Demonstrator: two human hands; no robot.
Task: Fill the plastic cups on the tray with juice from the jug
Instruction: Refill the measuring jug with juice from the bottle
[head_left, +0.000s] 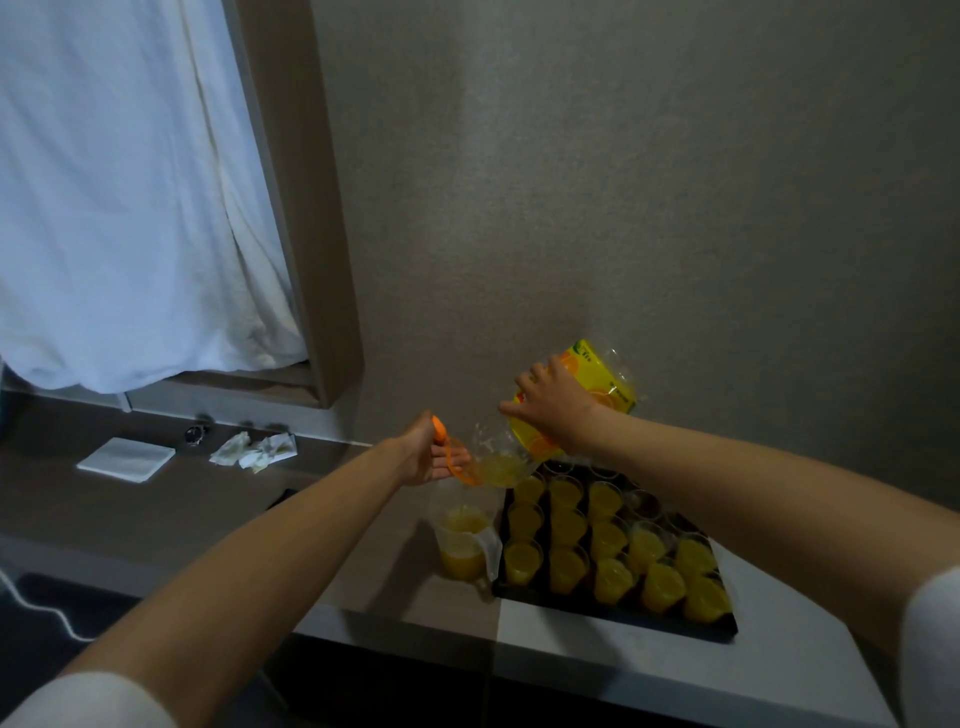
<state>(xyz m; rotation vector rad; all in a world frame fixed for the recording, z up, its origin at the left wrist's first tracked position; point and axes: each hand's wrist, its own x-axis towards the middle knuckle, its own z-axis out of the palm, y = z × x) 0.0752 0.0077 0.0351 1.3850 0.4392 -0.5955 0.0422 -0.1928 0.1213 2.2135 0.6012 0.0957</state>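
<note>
At the far left a white curtain (130, 197) hangs over the window ledge. Below it on the brown counter (156, 499) lie a folded white napkin (126, 459), a wristwatch (196, 434) and some crumpled tissues (254, 451). The left hand (426, 454) is raised over the jug, its fingers curled round an orange handle (453, 462) at the lower end of a clear juice pouch (545, 431). The jug (465, 545), clear plastic and partly full of orange juice, stands on the counter just beside the tray's left edge, right under the pouch's low end. The right hand (553, 402) grips the raised, yellow-printed upper end of the pouch, which is tilted down toward the jug; whether juice is actually running is hard to tell in the blur. The black tray (613, 616) sits on the counter's near corner, packed with plastic cups (608, 540), most holding juice, while a few in the far rows look dark.
</note>
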